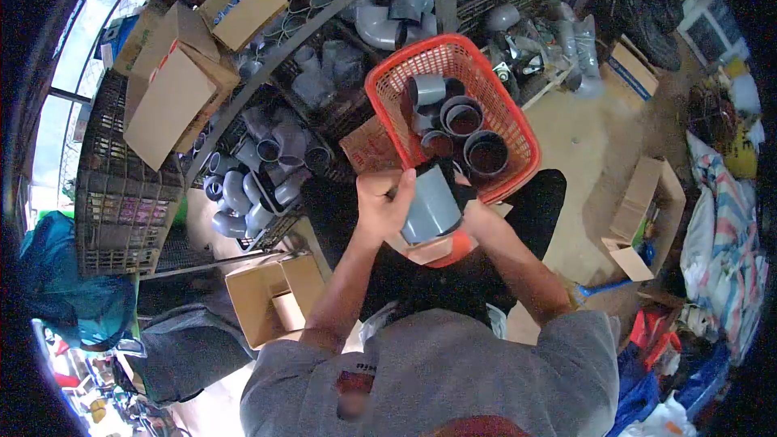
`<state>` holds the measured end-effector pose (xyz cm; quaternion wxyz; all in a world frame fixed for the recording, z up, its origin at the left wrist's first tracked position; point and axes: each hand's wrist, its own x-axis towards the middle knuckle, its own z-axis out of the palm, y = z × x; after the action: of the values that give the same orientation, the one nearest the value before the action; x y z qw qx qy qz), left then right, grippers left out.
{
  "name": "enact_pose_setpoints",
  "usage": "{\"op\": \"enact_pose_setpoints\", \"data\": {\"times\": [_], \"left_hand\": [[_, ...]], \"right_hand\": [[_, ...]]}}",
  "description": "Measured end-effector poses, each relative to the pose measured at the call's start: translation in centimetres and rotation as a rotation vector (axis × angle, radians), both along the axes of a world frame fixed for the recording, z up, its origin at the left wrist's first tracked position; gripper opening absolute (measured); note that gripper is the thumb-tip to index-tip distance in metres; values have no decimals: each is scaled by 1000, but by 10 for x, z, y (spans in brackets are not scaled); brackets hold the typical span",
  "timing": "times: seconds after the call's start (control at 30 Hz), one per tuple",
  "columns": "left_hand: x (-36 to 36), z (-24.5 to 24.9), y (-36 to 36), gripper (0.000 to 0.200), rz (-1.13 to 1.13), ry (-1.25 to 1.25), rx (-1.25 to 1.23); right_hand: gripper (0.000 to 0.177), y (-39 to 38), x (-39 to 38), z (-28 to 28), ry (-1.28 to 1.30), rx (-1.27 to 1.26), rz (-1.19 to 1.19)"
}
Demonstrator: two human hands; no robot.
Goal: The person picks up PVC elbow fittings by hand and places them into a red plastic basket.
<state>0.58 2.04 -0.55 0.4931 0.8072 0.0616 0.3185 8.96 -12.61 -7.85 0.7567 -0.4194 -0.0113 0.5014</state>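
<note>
A grey pipe fitting (430,206) is held over my lap, between my two hands. My left hand (384,198) is closed at the fitting's left side, thumb up, and grips something dark at its upper edge. At the right side, my right hand (483,222) has its fingers curled, partly hidden behind the fitting and a dark strip. Beneath the fitting show a piece of cardboard (429,251) and something orange-red. Just beyond my hands, a red plastic basket (518,117) holds several grey fittings (486,151), some with dark openings facing up.
Dark crates with grey elbow fittings (235,193) stand at the left and ahead. Open cardboard boxes lie at lower left (251,299) and at right (634,206). Another box (174,93) rests on a crate at upper left. A striped sack (716,235) is at far right.
</note>
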Motion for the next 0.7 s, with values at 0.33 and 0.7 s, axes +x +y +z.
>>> {"op": "enact_pose_setpoints", "data": {"times": [0.33,0.7], "left_hand": [[-7,-50,-19,46,194,268,-686],[-14,-18,5,75,-194,54,-134]], "right_hand": [[43,32,-45,-50,-406,-257,-626],[46,-1,-29,7,102,393,-516]]}}
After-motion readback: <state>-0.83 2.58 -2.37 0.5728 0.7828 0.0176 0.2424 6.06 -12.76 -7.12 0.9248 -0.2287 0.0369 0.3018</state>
